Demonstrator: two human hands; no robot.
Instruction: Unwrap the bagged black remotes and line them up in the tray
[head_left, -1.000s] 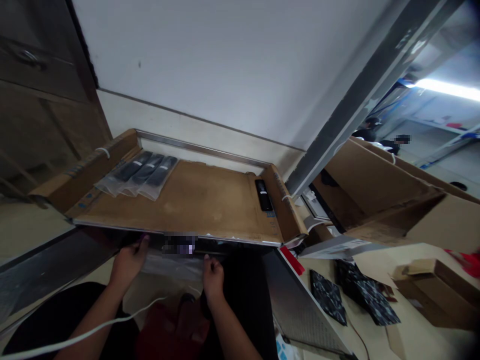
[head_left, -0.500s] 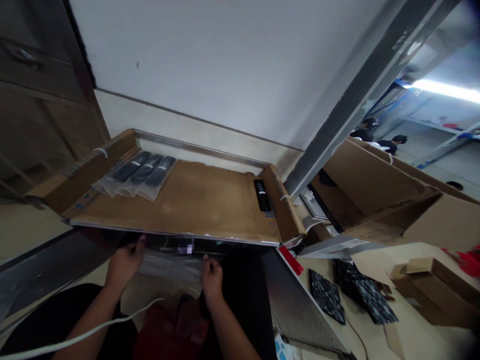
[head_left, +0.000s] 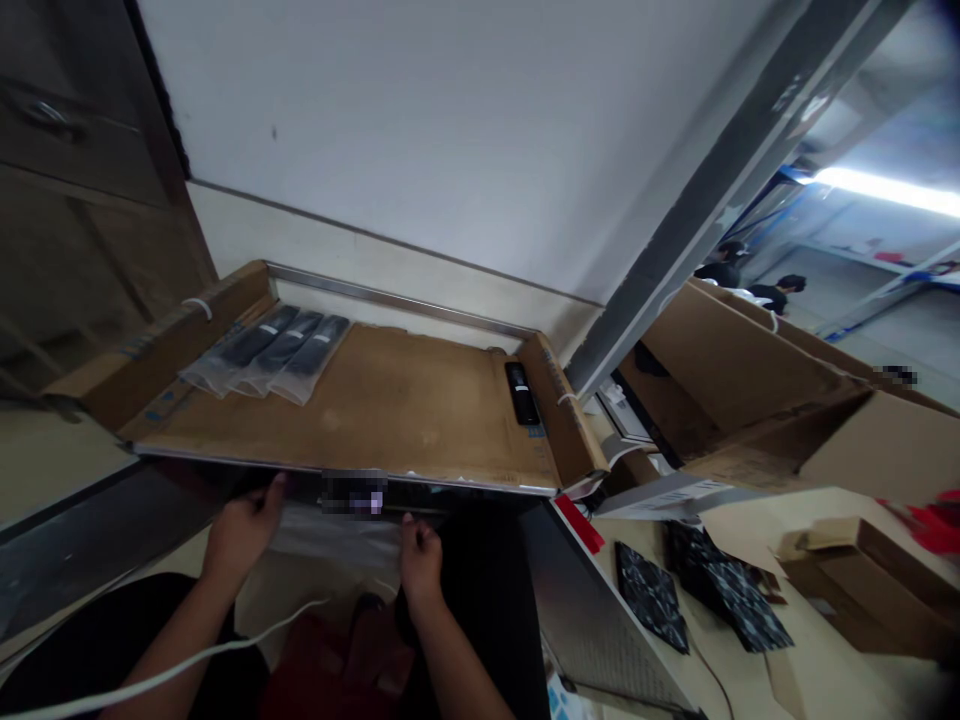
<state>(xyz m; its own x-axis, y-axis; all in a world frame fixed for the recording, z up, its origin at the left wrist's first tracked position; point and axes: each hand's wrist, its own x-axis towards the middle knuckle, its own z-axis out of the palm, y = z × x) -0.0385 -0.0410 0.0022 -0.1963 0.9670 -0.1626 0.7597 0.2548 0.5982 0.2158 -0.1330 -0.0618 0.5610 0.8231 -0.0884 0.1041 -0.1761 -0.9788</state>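
Note:
My left hand is closed just below the front edge of the cardboard-lined tray; its fingertips are in shadow. My right hand is also closed, thumb uppermost, lower and further right. Between them spreads a translucent plastic sheet or bag, reaching close to both hands; I cannot make out what either one grips. Three dark remote-like devices in frosted sleeves lie side by side at the tray's left. One bare black remote control lies at its right end.
Cardboard strips wall the tray's sides, with a pale panel behind. A white cable crosses my left forearm. To the right are a large open carton, patterned black packets and a smaller box. Two people sit far off.
The whole view has shifted very slightly. Both hands keep nearly the same pose and place below the tray, and the devices on it have not moved.

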